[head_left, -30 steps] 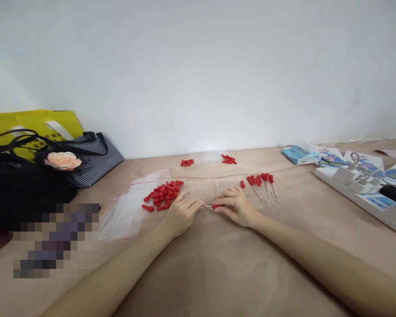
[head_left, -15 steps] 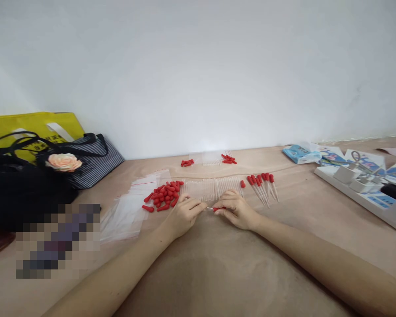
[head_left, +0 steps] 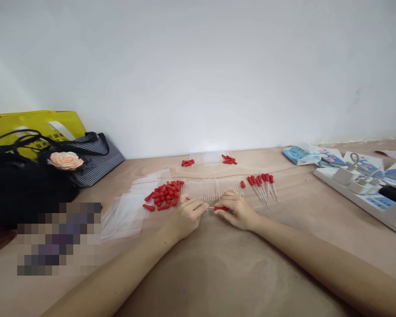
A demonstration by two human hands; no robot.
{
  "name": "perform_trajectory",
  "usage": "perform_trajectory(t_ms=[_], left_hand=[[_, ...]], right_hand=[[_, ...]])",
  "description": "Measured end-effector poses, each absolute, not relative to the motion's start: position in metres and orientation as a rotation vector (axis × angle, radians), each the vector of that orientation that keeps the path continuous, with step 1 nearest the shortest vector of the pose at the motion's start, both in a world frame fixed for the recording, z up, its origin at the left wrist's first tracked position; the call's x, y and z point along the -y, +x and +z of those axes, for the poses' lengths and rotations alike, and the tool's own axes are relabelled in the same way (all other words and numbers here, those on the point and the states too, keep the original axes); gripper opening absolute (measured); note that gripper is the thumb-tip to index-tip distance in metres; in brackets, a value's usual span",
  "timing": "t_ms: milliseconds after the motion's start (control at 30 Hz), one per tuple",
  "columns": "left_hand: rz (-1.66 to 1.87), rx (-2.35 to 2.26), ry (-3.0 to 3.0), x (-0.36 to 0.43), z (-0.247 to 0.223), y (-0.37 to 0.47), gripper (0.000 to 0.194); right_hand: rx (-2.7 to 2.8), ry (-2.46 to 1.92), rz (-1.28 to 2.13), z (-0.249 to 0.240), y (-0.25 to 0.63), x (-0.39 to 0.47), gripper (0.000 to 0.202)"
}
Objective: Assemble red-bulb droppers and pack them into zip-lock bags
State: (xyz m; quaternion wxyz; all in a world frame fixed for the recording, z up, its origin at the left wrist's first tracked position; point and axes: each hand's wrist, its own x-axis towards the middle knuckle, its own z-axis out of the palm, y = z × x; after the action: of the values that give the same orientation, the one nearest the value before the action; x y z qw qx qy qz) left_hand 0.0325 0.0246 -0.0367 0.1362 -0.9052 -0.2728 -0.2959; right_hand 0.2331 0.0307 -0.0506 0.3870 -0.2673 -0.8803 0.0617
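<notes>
Low over the table, my left hand (head_left: 189, 215) pinches a thin clear glass dropper tube (head_left: 211, 208), most of it hidden by the fingers. My right hand (head_left: 236, 210) grips a red rubber bulb (head_left: 220, 208) at the tube's right end. Just behind the hands lies a row of clear tubes (head_left: 201, 188). A heap of red rubber bulbs (head_left: 165, 193) is left of the row, and a single bulb (head_left: 243, 184) sits at its right end. Several droppers with bulbs fitted (head_left: 263, 187) lie to the right of my right hand.
Clear zip bags (head_left: 128, 209) lie on the left, near a black bag, a striped bag (head_left: 97, 160) and a yellow bag (head_left: 69, 123). More bulbs (head_left: 229, 159) and tubes rest by the wall. A power strip (head_left: 366, 193) and a blue packet (head_left: 300, 155) occupy the right.
More of the red bulb shows between the fingers of my right hand. My left hand has shifted very slightly to the right; both hands keep their hold.
</notes>
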Motion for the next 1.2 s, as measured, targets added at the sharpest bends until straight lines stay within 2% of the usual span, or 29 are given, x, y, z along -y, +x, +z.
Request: perform_trajectory(t_ms=[233,433,767,1200], left_hand=[[-0.956,0.905,-2.595,-0.019,-0.043,0.039,0.020],[-0.984,0.843,-2.544,-0.028,-0.038,0.037,0.017],[-0.960,0.737,-2.541,-0.029,-0.033,0.032,0.016],[-0.998,0.725,-2.561,-0.023,-0.035,0.035,0.020]], right_hand=[[2.308,-0.686,-0.133,-0.047,0.228,-0.026,0.016],[2.176,-0.781,-0.249,-0.046,0.235,-0.030,0.015],[2.252,-0.751,-0.328,-0.045,0.242,-0.032,0.018],[2.280,-0.652,-0.207,-0.048,0.240,-0.029,0.018]])
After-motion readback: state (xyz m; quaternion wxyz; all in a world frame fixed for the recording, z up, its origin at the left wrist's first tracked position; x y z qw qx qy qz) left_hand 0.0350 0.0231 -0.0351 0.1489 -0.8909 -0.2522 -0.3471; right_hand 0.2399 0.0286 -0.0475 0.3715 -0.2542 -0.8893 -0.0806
